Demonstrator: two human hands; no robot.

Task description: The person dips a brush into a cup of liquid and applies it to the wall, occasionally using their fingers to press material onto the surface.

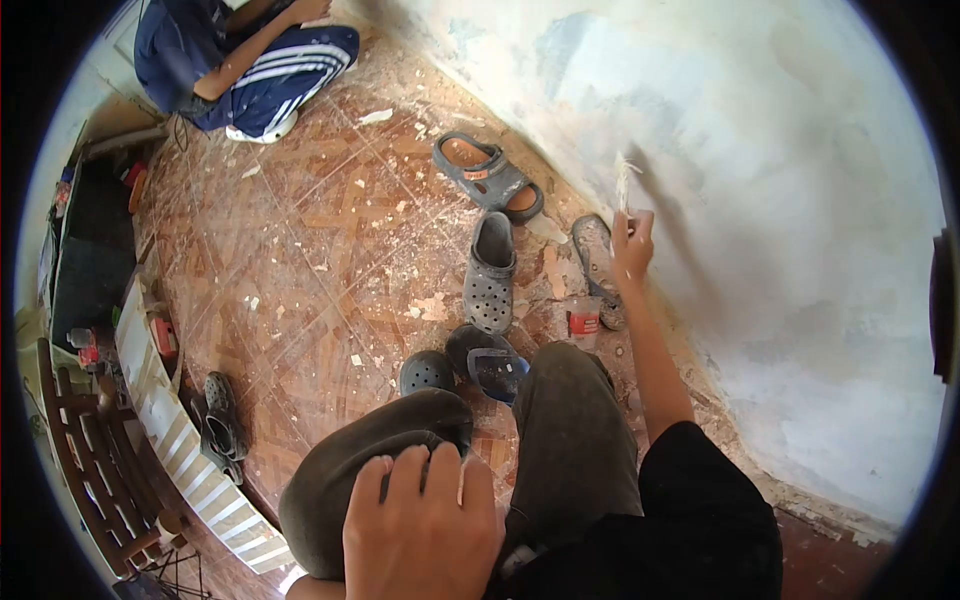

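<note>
My right hand [632, 250] is raised at the wall [780, 240], its fingers closed round a pale, white-smeared brush [624, 180] whose frayed tip is near the patchy white surface. My left hand [425, 520] rests over my bent knee at the bottom of the view, back upward, fingers slightly apart and nothing visible in it. On the floor below my right hand stands a clear cup with a red label [583, 318], beside a worn sandal [592, 255].
Grey clogs [490, 285], a strapped sandal [487, 178] and other footwear lie on the debris-strewn tiled floor [330, 260]. Another person [240, 70] squats at the upper left. A wooden chair [100, 460] and dark clogs [222, 415] are at the left.
</note>
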